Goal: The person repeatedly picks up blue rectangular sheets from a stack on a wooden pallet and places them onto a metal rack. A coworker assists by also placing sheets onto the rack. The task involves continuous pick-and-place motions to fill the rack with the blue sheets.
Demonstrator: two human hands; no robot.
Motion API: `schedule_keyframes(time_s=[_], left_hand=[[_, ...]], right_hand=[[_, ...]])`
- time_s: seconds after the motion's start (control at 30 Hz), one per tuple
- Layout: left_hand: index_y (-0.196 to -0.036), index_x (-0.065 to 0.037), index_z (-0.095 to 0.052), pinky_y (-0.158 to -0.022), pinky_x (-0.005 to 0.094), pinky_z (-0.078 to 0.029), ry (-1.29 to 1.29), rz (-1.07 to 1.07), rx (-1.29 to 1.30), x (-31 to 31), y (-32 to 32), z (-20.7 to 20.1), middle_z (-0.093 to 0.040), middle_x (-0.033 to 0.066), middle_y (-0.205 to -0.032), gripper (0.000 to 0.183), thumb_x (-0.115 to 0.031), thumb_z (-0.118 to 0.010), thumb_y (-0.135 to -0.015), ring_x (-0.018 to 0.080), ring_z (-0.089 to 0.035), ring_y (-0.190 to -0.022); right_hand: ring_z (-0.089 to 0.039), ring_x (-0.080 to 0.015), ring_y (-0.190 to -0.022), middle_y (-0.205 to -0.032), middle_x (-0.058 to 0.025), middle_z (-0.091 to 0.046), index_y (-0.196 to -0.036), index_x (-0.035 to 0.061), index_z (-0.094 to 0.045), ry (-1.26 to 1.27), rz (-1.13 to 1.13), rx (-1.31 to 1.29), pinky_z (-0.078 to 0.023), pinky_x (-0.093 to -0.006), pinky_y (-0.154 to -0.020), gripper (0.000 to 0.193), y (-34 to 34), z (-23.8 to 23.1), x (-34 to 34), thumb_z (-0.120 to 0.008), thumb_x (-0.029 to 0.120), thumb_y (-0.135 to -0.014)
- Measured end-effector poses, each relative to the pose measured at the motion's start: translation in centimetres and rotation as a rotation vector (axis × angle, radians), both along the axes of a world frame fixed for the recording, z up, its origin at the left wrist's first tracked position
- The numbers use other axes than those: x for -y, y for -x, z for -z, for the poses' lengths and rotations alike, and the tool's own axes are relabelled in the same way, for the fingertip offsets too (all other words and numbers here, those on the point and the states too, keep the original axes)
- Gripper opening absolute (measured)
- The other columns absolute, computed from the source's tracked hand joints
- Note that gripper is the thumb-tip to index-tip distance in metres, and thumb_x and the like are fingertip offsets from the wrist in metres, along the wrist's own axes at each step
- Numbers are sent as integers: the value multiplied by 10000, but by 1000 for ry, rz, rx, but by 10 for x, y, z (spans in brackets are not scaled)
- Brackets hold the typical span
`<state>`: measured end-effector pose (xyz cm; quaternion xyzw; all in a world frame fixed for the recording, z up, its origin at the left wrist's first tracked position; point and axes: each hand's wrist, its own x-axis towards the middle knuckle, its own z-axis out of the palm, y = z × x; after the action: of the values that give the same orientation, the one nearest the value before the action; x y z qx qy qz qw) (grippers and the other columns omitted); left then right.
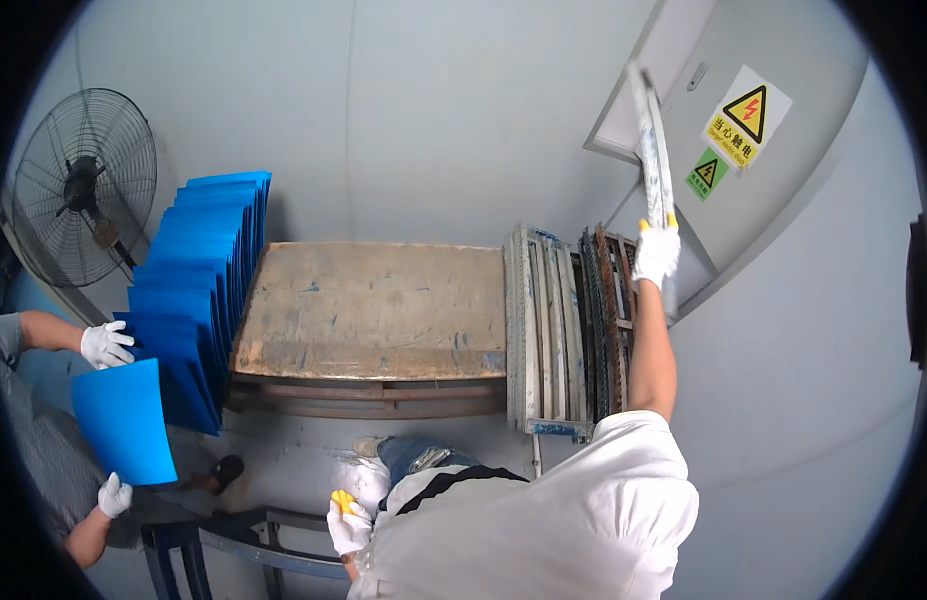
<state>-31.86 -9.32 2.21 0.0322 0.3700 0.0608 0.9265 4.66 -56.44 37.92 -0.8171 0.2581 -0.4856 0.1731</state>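
My right arm is stretched far out to the upper right. My right hand, in a white glove with yellow fingertips, grips a long, narrow, whitish frame that stands on end beside the wall and looks slightly blurred. Just left of that arm, several similar worn frames stand side by side, some whitish, others dark or rusty. Low in front of my body is my left hand, gloved the same way. Its fingers are loosely curled together, with no object visible in them.
A worn brown tabletop spans the middle. Blue sheets stand in a row at its left. A co-worker's gloved hands touch them and hold one blue sheet. Around lie a fan, a dark metal frame and a warning-labelled door.
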Motion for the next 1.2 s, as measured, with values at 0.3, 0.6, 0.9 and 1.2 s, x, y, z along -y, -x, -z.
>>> schedule_keyframes(time_s=[0.3,0.6,0.9,1.2], left_hand=[[-953,-85,-544,-627,257,-487,4,-209,62,13,-1,-14,-581,28,-932,175,-210,-502,-838,147,-547,-811],[-1024,-67,-497,-668,317,-479,-80,-343,92,15,-18,-32,-553,135,-986,216,-203,-462,-860,253,-547,-843],[-1088,-55,-424,-735,380,-476,-219,-284,57,9,-82,-83,-511,161,-1038,515,-499,-411,-827,293,-537,-884],[-1058,-63,-421,-663,408,-502,-63,-190,26,-24,-113,40,-523,193,-979,458,-451,-476,-819,316,-562,-786]], right_hand=[[-549,-192,-534,-814,-105,-532,-1119,25,-326,-886,-1047,318,-465,-297,-462,357,-94,-4,-158,-477,209,-853],[-520,-284,-520,-676,-122,-479,-857,52,-363,-1471,-1244,-248,-478,-401,-426,118,-68,181,-348,-360,170,-854],[-544,-355,-572,-813,-170,-522,-993,47,-379,-1841,-1007,-786,-492,-484,-473,192,14,325,-458,-367,149,-830],[-575,-228,-621,-743,-112,-570,-814,10,-545,-732,-1571,-1543,-498,-336,-518,237,-32,339,-436,-497,241,-830]])
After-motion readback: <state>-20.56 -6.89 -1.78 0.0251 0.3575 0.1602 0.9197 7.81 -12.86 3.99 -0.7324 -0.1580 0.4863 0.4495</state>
